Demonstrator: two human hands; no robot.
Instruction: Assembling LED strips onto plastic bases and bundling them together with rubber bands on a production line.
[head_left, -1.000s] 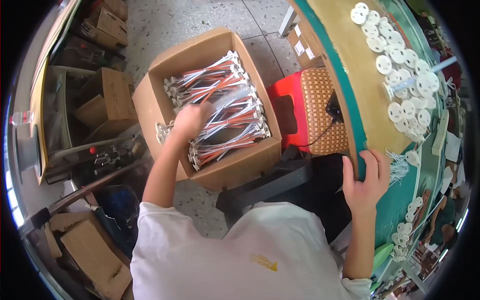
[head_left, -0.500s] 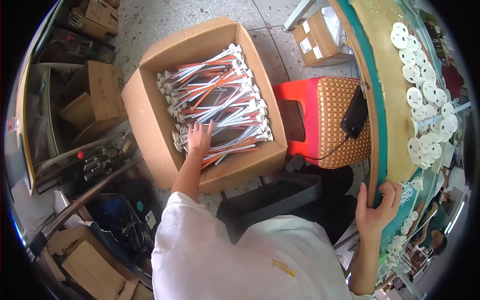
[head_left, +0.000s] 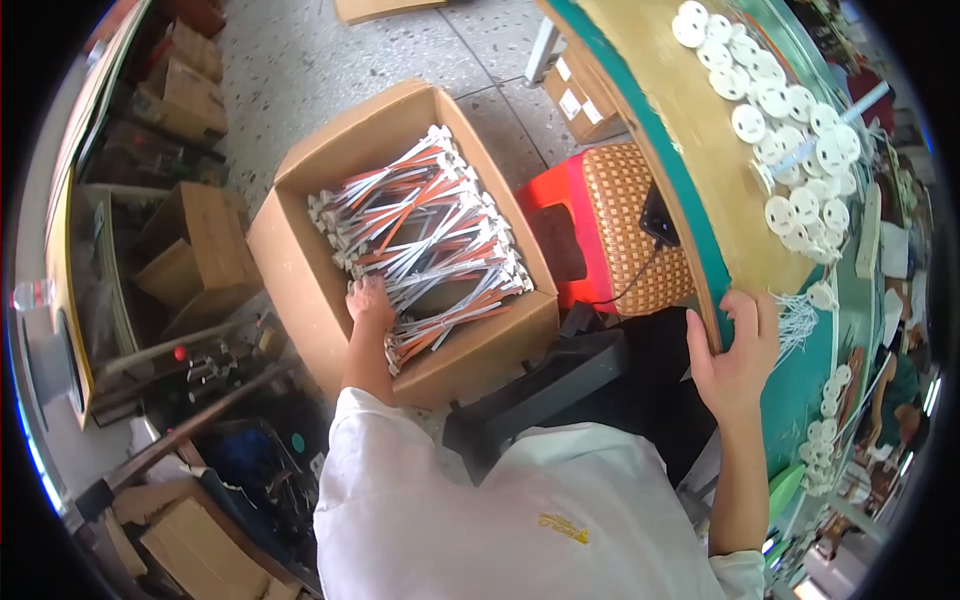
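A large open cardboard box (head_left: 300, 290) stands on the floor before me, on the left. Inside it lie bundles of thin white and orange wire-like strands (head_left: 430, 215) in rows, with small whitish ends along both sides. My left hand (head_left: 370, 302) reaches into the box by its left wall, fingers bent down and close together over the whitish ends. Its fingertips are hidden, so what they grip cannot be made out. My right hand (head_left: 738, 355) clasps the worktable's edge (head_left: 712, 290), with the thumb on the near side and the fingers over the top.
White slotted discs (head_left: 785, 120) lie on the worktable, with white cords (head_left: 795, 320) nearer me. A red stool (head_left: 565, 190) with a woven seat carries a black phone-like device (head_left: 658, 215) with a cable. A black bin (head_left: 540, 390) stands close to me. Cardboard boxes (head_left: 205, 240) fill the left.
My left hand has drawn back from over the strands to the box's left side, its spread fingers now bent. My right hand stays on the table edge. The whole view has shifted.
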